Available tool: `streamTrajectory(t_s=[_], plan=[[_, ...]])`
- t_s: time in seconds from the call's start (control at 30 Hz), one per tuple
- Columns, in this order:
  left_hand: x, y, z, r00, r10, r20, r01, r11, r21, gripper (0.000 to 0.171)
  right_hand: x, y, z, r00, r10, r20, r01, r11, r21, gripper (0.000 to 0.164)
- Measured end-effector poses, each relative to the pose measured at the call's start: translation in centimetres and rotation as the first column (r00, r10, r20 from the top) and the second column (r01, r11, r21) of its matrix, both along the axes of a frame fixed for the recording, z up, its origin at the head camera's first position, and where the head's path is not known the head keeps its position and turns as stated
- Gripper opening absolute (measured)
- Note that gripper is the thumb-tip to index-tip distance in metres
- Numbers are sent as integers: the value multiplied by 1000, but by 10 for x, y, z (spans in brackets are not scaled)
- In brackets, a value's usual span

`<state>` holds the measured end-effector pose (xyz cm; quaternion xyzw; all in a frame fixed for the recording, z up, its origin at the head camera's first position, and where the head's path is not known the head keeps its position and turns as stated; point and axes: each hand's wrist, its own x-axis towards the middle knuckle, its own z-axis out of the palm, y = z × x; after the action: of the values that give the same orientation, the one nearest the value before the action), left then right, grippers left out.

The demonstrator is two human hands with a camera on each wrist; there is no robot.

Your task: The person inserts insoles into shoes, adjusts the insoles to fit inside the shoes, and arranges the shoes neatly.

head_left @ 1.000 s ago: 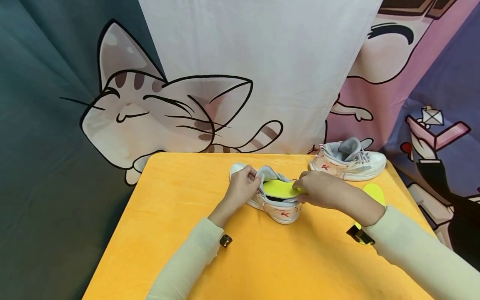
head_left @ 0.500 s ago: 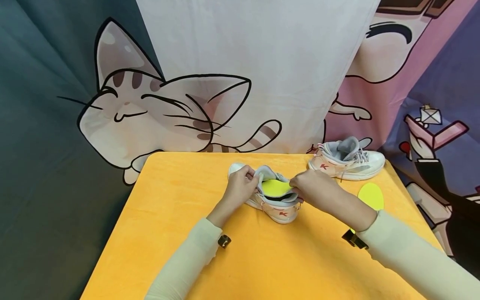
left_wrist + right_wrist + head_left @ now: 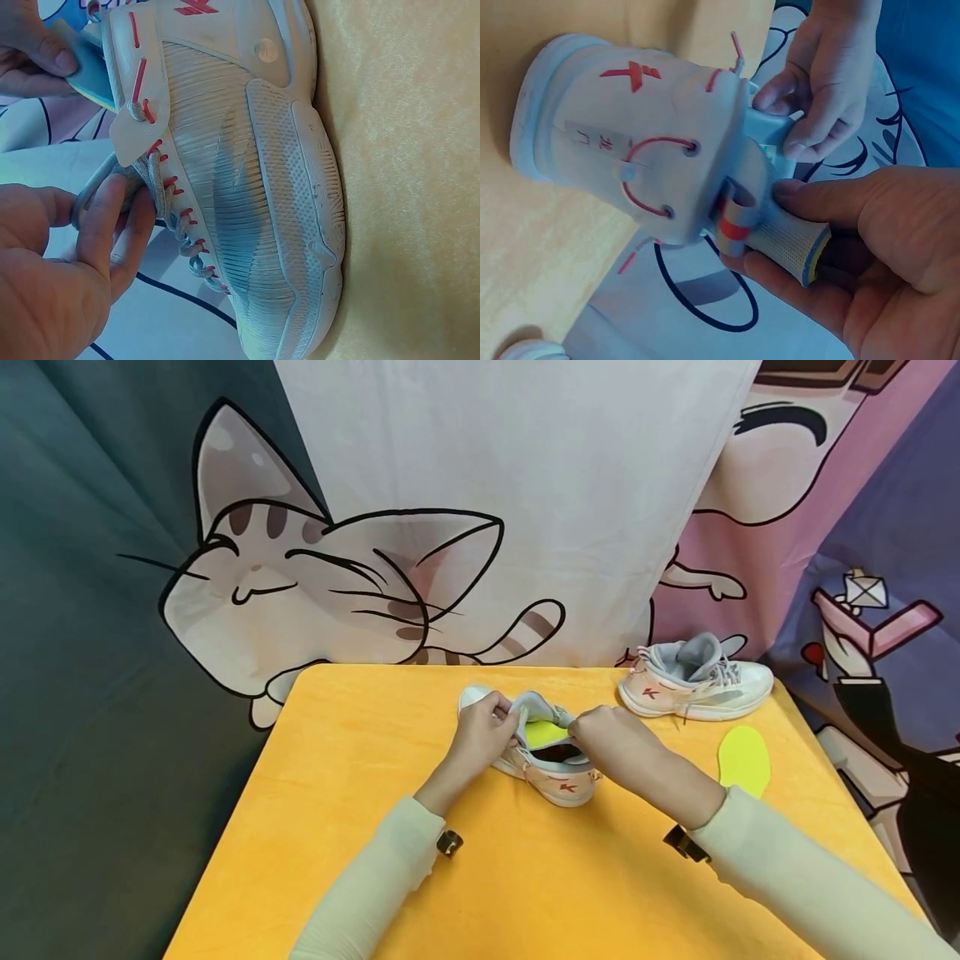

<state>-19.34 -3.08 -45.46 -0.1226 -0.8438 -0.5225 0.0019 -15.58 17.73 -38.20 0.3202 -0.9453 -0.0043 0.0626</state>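
Observation:
A white sneaker (image 3: 558,787) with a red logo on its heel stands on the table, toe pointing away to the left. My left hand (image 3: 482,733) pinches the sneaker's tongue (image 3: 112,184) and draws it up from the opening. From the right, my right hand (image 3: 618,747) grips the heel end of an insole (image 3: 545,733), yellow on top with a grey mesh underside in the right wrist view. The insole's front part is inside the sneaker, hidden by the upper. Its held end is bent and sticks out above the heel collar, beside the pull tab (image 3: 736,221).
A second white sneaker (image 3: 693,681) stands at the table's back right corner. In front of it a second yellow insole (image 3: 744,760) lies flat, partly covered by the right sleeve. A printed cloth backdrop (image 3: 450,460) hangs behind the yellow table (image 3: 480,893).
My right hand has moved left and slightly forward, pushing the insole deeper into the sneaker, so less of its yellow top shows. My left hand stays at the tongue.

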Motion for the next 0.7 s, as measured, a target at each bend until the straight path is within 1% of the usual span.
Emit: streamTrajectory(t_s=[0.17, 0.33, 0.53, 0.7], plan=[[1, 0, 1, 1000, -5, -4, 5, 1000, -7, 10, -2, -5, -6, 1000, -14, -13, 14, 1000, 6, 11], [1, 0, 1, 1000, -6, 7, 6, 1000, 0, 9, -5, -9, -15, 999, -36, 3, 36, 999, -19, 13], [1, 0, 0, 1000, -27, 9, 27, 1000, 16, 9, -11, -16, -28, 1000, -16, 1, 16, 1000, -26, 14], [1, -1, 0, 1000, -29, -4, 29, 1000, -1, 8, -17, -25, -35, 1000, 4, 31, -2, 999, -49, 19]])
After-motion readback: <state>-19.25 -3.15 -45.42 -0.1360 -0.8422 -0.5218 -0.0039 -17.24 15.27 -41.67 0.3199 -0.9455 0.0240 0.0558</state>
